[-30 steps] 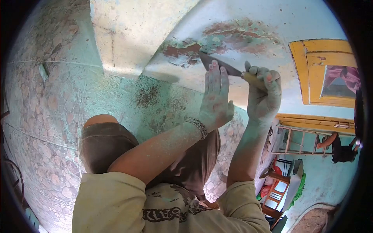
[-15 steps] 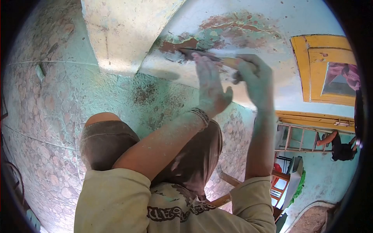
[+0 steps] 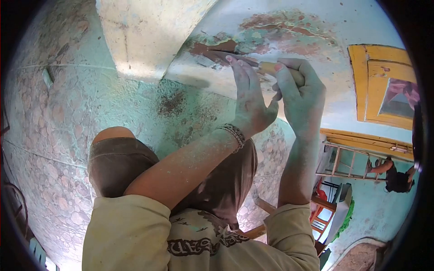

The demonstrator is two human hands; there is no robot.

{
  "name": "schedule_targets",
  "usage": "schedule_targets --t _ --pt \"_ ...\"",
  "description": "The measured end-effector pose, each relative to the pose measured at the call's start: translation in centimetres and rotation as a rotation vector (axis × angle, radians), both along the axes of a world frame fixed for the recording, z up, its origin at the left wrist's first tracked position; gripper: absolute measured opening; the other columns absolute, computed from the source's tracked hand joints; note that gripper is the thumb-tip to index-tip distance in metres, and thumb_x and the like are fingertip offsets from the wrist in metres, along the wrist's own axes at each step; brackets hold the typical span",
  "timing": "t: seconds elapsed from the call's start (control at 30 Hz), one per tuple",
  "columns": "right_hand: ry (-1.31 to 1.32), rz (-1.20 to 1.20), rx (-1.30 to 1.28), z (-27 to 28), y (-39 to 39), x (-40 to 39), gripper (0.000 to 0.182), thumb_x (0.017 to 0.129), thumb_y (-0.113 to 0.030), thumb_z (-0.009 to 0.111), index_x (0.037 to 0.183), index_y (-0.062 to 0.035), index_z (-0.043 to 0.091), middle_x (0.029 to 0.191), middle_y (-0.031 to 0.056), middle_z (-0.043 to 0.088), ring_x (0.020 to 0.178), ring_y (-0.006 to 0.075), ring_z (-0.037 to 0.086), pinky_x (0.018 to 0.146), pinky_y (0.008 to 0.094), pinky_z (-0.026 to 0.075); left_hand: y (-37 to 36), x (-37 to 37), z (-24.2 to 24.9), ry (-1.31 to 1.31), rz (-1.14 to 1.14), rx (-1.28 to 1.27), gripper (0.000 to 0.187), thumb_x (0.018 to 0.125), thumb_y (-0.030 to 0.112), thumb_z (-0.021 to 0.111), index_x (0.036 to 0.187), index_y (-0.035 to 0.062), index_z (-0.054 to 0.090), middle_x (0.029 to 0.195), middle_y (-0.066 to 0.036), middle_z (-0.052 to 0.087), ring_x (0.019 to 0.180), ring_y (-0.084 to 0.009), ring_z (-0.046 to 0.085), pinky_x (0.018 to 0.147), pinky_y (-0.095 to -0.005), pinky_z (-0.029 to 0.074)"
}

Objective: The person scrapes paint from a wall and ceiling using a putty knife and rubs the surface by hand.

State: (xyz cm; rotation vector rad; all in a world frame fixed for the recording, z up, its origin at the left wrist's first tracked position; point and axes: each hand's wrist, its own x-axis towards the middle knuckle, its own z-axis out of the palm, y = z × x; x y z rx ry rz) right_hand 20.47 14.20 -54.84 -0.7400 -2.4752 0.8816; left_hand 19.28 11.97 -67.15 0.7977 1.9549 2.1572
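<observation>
My right hand (image 3: 304,98) is closed round the wooden handle of a scraper (image 3: 268,68). Its dark metal blade lies at a low angle against the wall, pointing left into a patch of bare brown plaster (image 3: 225,46). My left hand (image 3: 251,103), dusted with pale green powder, has its fingers stretched out and their tips against the blade. The wall (image 3: 203,77) around the blade is whitish, with flaking paint. Part of the blade is hidden behind my left fingertips.
Dark debris and dust (image 3: 172,104) lie on the powdered floor below. A cream pillar (image 3: 140,36) juts out at upper left. To the right are a yellow window frame (image 3: 361,86), a ladder (image 3: 346,162) with another person (image 3: 398,178) beside it, and a wooden chair (image 3: 323,212).
The view has shifted slightly. Both hands and the scraper keep nearly the same place at the wall, and the right hand, blurred before, now shows sharply. The other person remains by the ladder.
</observation>
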Motion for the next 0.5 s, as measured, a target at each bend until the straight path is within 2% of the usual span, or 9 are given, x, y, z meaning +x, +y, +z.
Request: schedule_targets --t 0.07,0.1,0.2,0.23,0.33,0.37,0.4,0.47,0.5 --pt "-0.06 0.019 0.074 -0.8 0.6 -0.3 0.016 0.09 -0.011 0.059 0.102 0.0011 0.061 0.076 0.0044 0.065 0.059 0.0058 0.055 0.05 0.0207 0.047 0.0 -0.2 -0.3 0.011 0.0 -0.06 0.099 0.069 0.012 0.072 0.132 -0.023 0.004 0.139 -0.046 -0.009 0.135 -0.0547 -0.009 0.114 -0.0484 0.007" --pt "-0.05 0.095 0.147 -2.2 1.4 -0.4 0.016 0.09 -0.011 0.06 0.1 0.0004 0.061 0.074 0.0034 0.064 0.059 0.0056 0.056 0.051 0.0208 0.047 0.4 -0.3 -2.1 0.05 0.01 -0.105 0.098 0.069 0.011 0.07 0.131 -0.0243 0.003 0.138 -0.047 -0.007 0.135 -0.0552 -0.009 0.114 -0.0485 0.007" --pt "-0.017 0.111 0.118 -1.5 1.0 -0.1 0.015 0.089 -0.011 0.061 0.099 -0.0005 0.061 0.074 0.0033 0.063 0.059 0.0058 0.056 0.051 0.0209 0.048 0.2 -0.1 -1.3 0.078 0.047 -0.068 0.097 0.069 0.012 0.069 0.131 -0.0249 0.003 0.138 -0.047 -0.007 0.135 -0.0551 -0.009 0.114 -0.048 0.006" --pt "-0.017 0.043 0.025 -0.4 0.3 0.0 0.015 0.089 -0.011 0.061 0.1 -0.0004 0.062 0.075 0.0037 0.064 0.06 0.0059 0.057 0.052 0.0208 0.048 -0.1 -0.1 -0.2 0.028 0.016 -0.027 0.098 0.069 0.012 0.069 0.131 -0.025 0.003 0.138 -0.048 -0.009 0.135 -0.0549 -0.009 0.114 -0.0488 0.005" --pt "0.037 0.063 0.12 -1.1 0.3 -0.9 0.016 0.089 -0.011 0.06 0.1 -0.0002 0.062 0.076 0.0043 0.065 0.06 0.0065 0.057 0.052 0.021 0.048 0.5 -0.5 -0.4 0.03 0.083 0.005 0.1 0.071 0.016 0.07 0.131 -0.0247 0.001 0.138 -0.048 -0.01 0.135 -0.055 -0.009 0.113 -0.0501 0.006" --pt "-0.036 0.101 0.148 -2.0 0.5 -1.3 0.016 0.089 -0.011 0.059 0.1 0.0003 0.061 0.077 0.0051 0.066 0.059 0.0065 0.058 0.051 0.0211 0.048 0.8 -0.6 -1.4 0.074 0.083 -0.12 0.101 0.072 0.02 0.069 0.131 -0.0246 0.0 0.137 -0.048 -0.011 0.135 -0.0553 -0.008 0.113 -0.0506 0.006" --pt "-0.011 0.11 0.149 -2.3 0.3 -1.2 0.016 0.088 -0.013 0.06 0.097 0.0008 0.062 0.077 0.0083 0.067 0.063 0.0107 0.061 0.056 0.0239 0.05 1.1 -0.7 -2.3 0.123 0.08 -0.243 0.102 0.074 0.024 0.069 0.131 -0.0245 -0.001 0.137 -0.048 -0.011 0.134 -0.0557 -0.008 0.113 -0.0512 0.006" --pt "0.036 0.139 0.144 -2.6 -0.2 -1.2 0.017 0.085 -0.015 0.063 0.092 0.0017 0.063 0.077 0.0146 0.068 0.071 0.019 0.067 0.067 0.0295 0.052 0.6 -0.8 -2.1 0.119 0.067 -0.222 0.103 0.075 0.027 0.068 0.131 -0.0238 -0.001 0.137 -0.048 -0.011 0.134 -0.0561 -0.007 0.112 -0.0527 0.006" --pt "0.027 0.123 0.151 -1.9 -0.3 -0.9 0.017 0.085 -0.014 0.063 0.091 0.0014 0.063 0.081 0.0159 0.068 0.074 0.0187 0.067 0.069 0.0288 0.052 0.4 -0.6 -2.1 0.114 0.066 -0.195 0.102 0.076 0.028 0.068 0.132 -0.0234 -0.001 0.137 -0.048 -0.011 0.134 -0.0564 -0.006 0.112 -0.0536 0.006"
